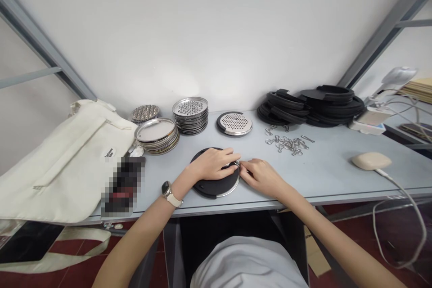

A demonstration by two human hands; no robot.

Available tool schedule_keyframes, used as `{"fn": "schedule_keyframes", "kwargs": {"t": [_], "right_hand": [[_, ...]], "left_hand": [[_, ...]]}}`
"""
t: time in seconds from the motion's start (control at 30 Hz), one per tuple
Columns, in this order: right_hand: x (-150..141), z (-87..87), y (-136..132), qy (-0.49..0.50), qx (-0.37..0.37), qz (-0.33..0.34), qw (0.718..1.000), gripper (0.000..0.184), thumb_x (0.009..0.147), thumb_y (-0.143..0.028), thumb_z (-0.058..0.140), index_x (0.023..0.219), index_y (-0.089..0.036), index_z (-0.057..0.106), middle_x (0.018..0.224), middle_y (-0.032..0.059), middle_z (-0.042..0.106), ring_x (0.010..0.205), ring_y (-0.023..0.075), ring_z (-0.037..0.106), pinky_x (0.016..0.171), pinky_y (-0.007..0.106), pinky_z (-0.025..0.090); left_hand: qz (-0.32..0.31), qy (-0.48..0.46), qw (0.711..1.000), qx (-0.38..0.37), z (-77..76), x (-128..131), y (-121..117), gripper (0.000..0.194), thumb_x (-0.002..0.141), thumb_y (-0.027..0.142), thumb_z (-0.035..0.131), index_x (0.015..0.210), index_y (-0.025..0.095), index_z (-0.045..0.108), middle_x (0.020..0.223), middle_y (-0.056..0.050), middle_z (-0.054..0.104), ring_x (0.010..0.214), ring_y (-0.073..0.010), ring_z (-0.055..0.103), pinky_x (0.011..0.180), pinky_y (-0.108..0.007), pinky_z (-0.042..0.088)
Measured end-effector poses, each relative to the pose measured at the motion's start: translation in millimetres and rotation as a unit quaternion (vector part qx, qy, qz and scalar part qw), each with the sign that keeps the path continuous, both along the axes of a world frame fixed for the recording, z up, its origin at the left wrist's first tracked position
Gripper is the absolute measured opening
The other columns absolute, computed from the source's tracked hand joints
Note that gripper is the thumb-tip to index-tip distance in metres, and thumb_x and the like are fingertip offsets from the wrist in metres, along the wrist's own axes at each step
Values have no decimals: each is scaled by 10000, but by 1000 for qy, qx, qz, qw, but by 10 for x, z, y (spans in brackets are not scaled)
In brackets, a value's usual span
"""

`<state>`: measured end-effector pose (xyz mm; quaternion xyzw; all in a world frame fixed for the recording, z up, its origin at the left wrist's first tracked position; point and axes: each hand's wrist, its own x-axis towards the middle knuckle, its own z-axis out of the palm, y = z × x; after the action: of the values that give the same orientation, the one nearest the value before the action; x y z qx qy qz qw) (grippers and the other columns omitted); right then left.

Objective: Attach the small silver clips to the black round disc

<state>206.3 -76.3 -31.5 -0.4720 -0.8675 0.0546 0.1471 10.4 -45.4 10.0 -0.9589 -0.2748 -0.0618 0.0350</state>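
A round black disc with a metal rim (216, 183) lies flat on the grey table (330, 171) near its front edge. My left hand (213, 163) presses down on top of the disc, a watch on its wrist. My right hand (261, 176) pinches something small and metallic at the disc's right edge, fingertips meeting those of the left hand. What it pinches is mostly hidden. A pile of small metal clips (290, 144) lies just beyond my right hand.
At the back stand a stack of perforated metal discs (191, 114), a stack of metal rings (157, 135), one assembled grater disc (234, 123) and heaps of black rings (310, 105). A cream bag (64, 162) fills the left; a beige mouse (371, 160) with cable lies right.
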Motion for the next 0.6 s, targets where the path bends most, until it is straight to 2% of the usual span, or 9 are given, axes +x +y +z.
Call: {"fn": "schedule_keyframes", "kwargs": {"t": [0.6], "right_hand": [[-2,10,-4,26,-9,6,1000,300,891,-249,357,613,-192,453,563,-3,522,520,110,410,553,245,229]], "left_hand": [[-5,-11,1000,0,8,0,-5,220,939,362,323,1003,204,463,910,-14,549,700,-138,568,590,-267,354]]}}
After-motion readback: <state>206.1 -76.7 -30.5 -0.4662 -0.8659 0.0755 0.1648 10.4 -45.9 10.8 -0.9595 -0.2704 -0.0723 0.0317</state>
